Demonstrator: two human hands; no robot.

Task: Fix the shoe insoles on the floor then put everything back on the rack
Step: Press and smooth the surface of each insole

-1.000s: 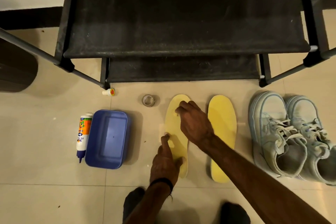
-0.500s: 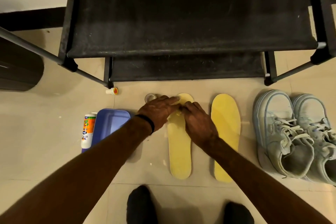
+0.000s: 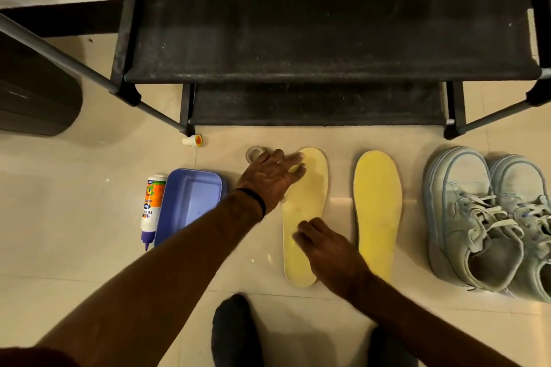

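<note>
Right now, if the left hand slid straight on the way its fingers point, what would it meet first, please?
The left hand points right across the toe of the left insole. Past that edge lies bare floor, then probably the right insole.

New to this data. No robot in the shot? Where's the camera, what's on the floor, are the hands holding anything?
No robot: a person works with bare hands, filmed by one wide-angle camera worn on the head, looking down at the floor.

On the tiles in front of a black shoe rack lie, from left to right, a glue bottle, a blue tray, a small roll of clear tape, two yellow insoles and a pair of pale sneakers. A small cap sits by the rack's leg.

The left hand rests with straight fingers on the toe end of the left insole. The right hand presses its fingertips on that insole's middle. Neither grips anything. The other insole lies untouched.
</note>
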